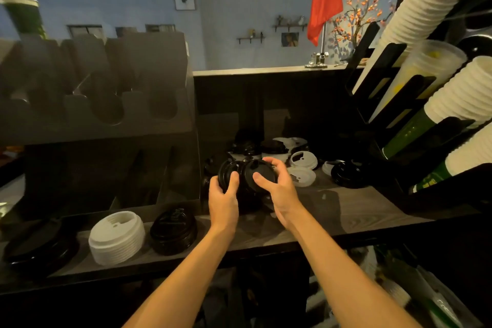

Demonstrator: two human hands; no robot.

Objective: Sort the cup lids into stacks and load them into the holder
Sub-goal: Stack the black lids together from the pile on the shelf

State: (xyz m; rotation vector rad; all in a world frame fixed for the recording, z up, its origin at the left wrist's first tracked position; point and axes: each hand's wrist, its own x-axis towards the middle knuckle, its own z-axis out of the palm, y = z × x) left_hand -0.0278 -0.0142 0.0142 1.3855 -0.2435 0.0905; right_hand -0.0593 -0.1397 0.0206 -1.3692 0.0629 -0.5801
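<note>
Both hands are close together above the worktop point(354, 205), and they squeeze a short row of black lids point(241, 172) between them. The left hand point(222, 192) curls round one end of the row. The right hand point(275, 185) wraps its thumb and fingers round the last lid at the other end. I think they push from both ends so the lids fit snugly into each other and do not slide apart. Just behind the hands and to their right lie loose white lids point(303, 160) and a loose black lid point(346, 173), all mixed up and not sorted yet. Down to the left of the hands sit a black stack point(173, 231), a white stack point(117, 237) and a far black stack point(40, 245). They stand at the foot of the dark holder point(106, 82), each kind on its own, likely ready to go in.
</note>
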